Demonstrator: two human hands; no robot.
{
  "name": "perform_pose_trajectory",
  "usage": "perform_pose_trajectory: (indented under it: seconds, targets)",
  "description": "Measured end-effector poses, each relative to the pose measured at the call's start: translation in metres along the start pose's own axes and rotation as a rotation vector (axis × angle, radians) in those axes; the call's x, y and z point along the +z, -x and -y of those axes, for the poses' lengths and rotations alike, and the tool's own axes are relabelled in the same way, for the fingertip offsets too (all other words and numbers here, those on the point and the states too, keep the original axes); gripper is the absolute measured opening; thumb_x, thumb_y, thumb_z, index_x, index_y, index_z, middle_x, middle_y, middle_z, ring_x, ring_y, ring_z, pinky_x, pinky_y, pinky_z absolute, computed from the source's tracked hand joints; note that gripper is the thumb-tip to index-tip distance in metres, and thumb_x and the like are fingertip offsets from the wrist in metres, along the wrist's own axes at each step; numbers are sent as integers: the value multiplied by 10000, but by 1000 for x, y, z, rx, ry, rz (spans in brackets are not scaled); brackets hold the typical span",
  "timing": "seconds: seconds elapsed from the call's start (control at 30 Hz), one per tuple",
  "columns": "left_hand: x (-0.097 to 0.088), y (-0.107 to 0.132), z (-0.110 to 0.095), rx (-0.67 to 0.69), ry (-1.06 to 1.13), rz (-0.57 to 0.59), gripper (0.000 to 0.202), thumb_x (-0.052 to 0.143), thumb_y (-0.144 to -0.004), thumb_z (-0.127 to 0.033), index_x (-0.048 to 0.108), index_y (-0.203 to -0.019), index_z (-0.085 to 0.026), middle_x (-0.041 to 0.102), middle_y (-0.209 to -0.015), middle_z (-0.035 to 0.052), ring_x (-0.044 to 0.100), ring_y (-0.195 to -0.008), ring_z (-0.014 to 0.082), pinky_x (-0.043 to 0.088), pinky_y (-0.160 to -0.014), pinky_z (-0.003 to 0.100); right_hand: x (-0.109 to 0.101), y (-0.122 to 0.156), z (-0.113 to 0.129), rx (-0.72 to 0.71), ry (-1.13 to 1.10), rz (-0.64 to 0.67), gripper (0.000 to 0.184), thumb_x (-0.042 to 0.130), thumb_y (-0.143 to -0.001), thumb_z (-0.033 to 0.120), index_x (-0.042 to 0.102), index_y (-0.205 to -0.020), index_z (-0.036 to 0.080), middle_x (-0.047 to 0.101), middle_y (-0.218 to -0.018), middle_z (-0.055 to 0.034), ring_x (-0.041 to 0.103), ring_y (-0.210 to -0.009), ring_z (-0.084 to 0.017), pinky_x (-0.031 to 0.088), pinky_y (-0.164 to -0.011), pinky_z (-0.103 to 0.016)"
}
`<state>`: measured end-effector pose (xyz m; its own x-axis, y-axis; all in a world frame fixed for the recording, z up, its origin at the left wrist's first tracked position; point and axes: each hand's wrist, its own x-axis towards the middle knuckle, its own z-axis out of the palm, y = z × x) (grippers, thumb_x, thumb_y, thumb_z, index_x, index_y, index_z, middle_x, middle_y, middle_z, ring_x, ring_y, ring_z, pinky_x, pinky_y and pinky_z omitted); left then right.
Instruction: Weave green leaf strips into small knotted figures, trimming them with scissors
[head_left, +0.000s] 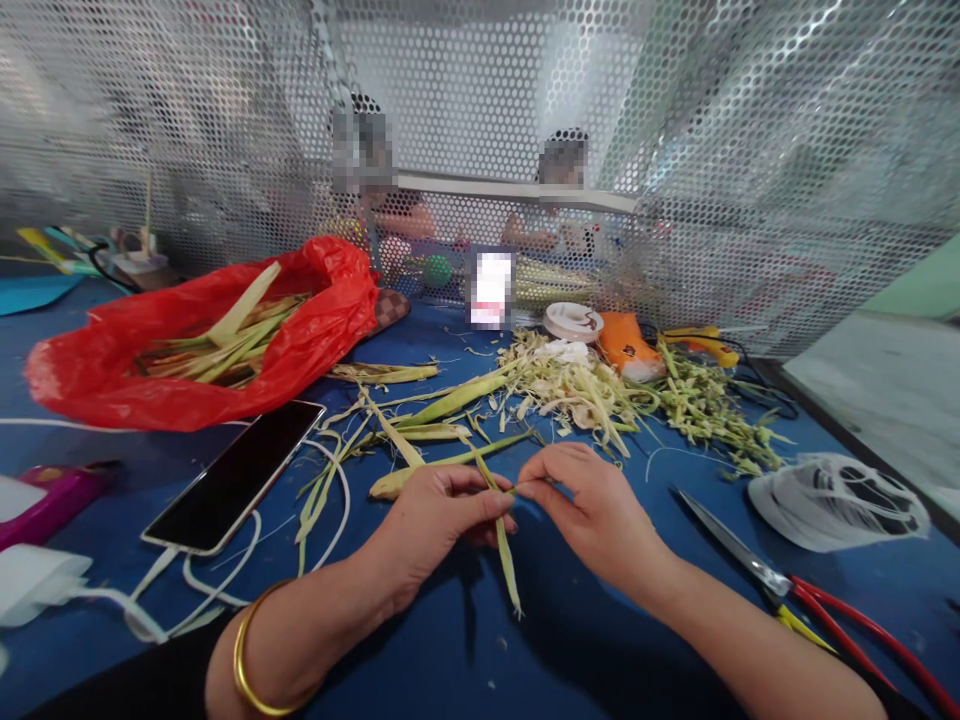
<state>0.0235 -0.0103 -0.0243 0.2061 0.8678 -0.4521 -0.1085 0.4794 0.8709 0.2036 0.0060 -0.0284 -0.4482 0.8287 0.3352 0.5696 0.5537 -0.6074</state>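
Note:
My left hand pinches a narrow yellow-green strip of dried leaf, like corn husk, between thumb and fingers. One end of the strip hangs toward me, and the other sticks up above the thumb. My right hand is closed, thumb against forefinger, on a thin part of the strip right beside the left hand. The pinched bit is mostly hidden by the fingertips. Just beyond the hands, loose husk leaves lie on the blue table. A gold bangle is on my left wrist.
At left are a red plastic bag of husks, a phone and white cables. Ahead sit husk scraps, a tape roll, an orange packet and knotted green pieces. Scissors and white twine lie right. Two people sit behind perforated mesh.

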Motion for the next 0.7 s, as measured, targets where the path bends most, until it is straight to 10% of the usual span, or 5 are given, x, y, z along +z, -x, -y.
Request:
perform_pose_trajectory:
  seconds: [0.27, 0.37, 0.47, 0.7]
  targets:
    - [-2, -1, 1, 42, -82, 7, 230, 787, -627, -309, 727, -755, -128, 693, -609, 22, 614, -552, 121, 514, -630, 251, 4, 1, 5, -48, 114, -126, 190, 500, -902, 142, 552, -732, 208, 632, -706, -9, 583, -718, -164, 422, -762, -316]
    - [-3, -2, 2, 104, -92, -61, 219, 768, -660, -317, 729, -752, -122, 687, -598, 28, 588, -534, 107, 477, -583, 224, 0, 1, 4, -43, 191, -231, 85, 534, -900, 236, 600, -941, 203, 671, -945, -75, 597, -923, -227, 419, -871, -385]
    - [-4, -4, 3, 157, -74, -119, 239, 757, -683, -343, 730, -767, -121, 687, -601, 35, 591, -552, 114, 458, -572, 218, -1, 1, 4, 158, 133, -307, 363, 611, -841, 375, 556, -1145, 184, 624, -1150, -132, 562, -1064, -285, 427, -897, -429]
    - [-2, -3, 2, 211, 15, -188, 236, 789, -636, -320, 715, -775, -145, 693, -618, 9, 608, -580, 123, 483, -603, 225, 14, 5, 18, 457, -564, 242, 267, 521, -867, 319, 560, -642, 181, 595, -610, 5, 566, -607, -132, 446, -618, -248]
